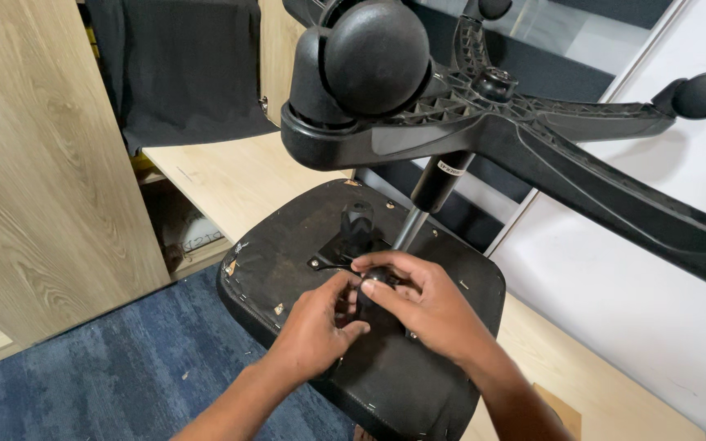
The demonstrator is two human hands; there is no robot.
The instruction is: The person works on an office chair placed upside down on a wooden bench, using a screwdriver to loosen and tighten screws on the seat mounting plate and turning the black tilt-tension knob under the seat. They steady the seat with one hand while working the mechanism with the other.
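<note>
The person's left hand (314, 320) and right hand (418, 304) meet over the middle of the upturned chair seat (418, 384), just beside the foot of the gas-lift column (425, 204); the fingers of both hands are curled and pinched on a small black knob (376, 279) that sits at the metal mechanism plate (351, 241). The right thumb and forefinger pinch the knob from above, while the left fingers press in against it from the near side; how tight the hold is cannot be told.

To do this step well, it seems wise that the knob is held square to its mount and turned with short, even twists; one hand should steady the part while the other works, since the seat lies loose on the wooden bench (230, 175) and may rock; the heavy five-star base (484, 122) overhangs the hands, so the column should not be knocked sideways.

The seat underside is black, covered in stapled fabric, scuffed and torn at its left edge where pale wood shows; the base is ribbed black plastic with rounded casters (373, 53) at the arm tips; the column is dark above and bright metal lower down; blue carpet (116, 359) lies beneath.
</note>
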